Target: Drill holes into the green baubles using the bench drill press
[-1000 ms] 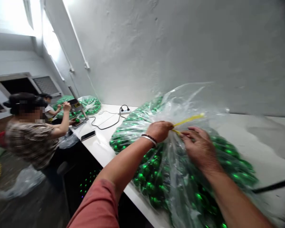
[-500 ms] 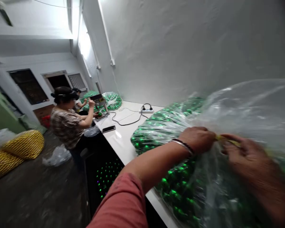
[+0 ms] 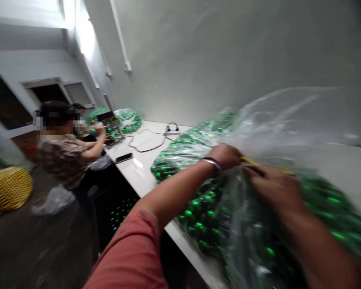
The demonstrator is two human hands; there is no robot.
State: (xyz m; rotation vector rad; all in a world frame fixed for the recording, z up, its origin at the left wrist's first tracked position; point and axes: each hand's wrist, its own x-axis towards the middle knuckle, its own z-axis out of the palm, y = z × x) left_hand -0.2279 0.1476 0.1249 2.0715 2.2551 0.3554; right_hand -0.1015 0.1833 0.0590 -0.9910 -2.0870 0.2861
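Observation:
A large clear plastic bag [image 3: 198, 146] packed with shiny green balls lies on the white table. My left hand [image 3: 225, 155], a metal bangle at its wrist, is closed around the gathered plastic. From that grip a thin yellow strip [image 3: 248, 160] runs toward my right hand [image 3: 276, 186]. The right fingers are pinched together on the strip beside the gathered plastic, somewhat blurred. Loose, empty plastic [image 3: 289, 116] puffs up behind both hands. More green balls [image 3: 331, 200] show through plastic under and right of my right arm.
The white table [image 3: 138, 172] runs along the wall, carrying a phone [image 3: 124, 157], a power strip [image 3: 172, 131] and a black cable. Farther left, a co-worker [image 3: 63, 152] sits at a small bench machine [image 3: 110, 120], another person beyond. A yellow bundle [image 3: 10, 190] lies on the floor.
The view has turned slightly right, so everything sits farther left. My right hand has shifted its hold along the yellow strip; my left hand keeps its grip.

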